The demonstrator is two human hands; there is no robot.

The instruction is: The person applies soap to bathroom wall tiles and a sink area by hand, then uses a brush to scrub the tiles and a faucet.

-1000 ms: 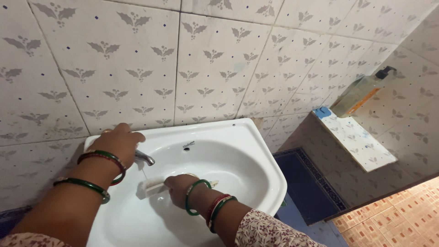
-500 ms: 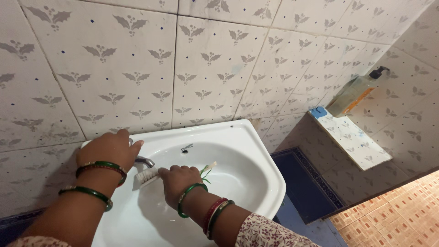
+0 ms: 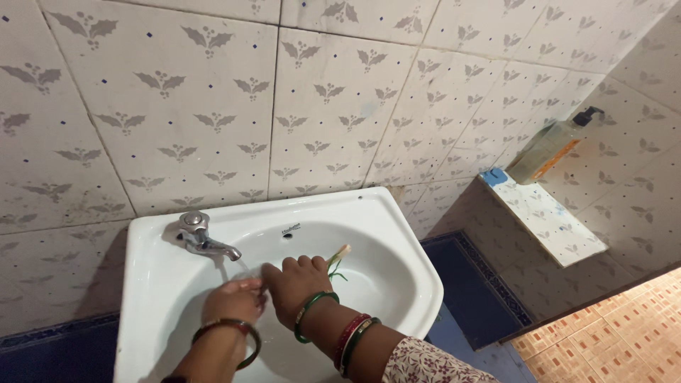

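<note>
My right hand [image 3: 294,280] is down in the white sink [image 3: 397,234], closed around a scrubbing brush. Only the brush's pale handle end with green marks [image 3: 339,257] sticks out past my fingers. My left hand [image 3: 234,301] is right beside it, with its fingers curled over the spot where the brush head lies. The head itself is hidden. Both hands are just below the metal tap [image 3: 197,234], and a thin stream of water [image 3: 241,266] falls from the tap onto them. Both wrists carry green and red bangles.
Patterned tiles cover the wall behind the sink. To the right, a tiled shelf [image 3: 553,220] carries a pump bottle of yellowish liquid [image 3: 550,149] and a small blue thing [image 3: 494,175]. Below it are a dark blue wall base and an orange tiled floor [image 3: 617,340].
My left hand has left the tap and come down into the basin beside my right hand. The tap is now uncovered, and the brush head no longer shows.
</note>
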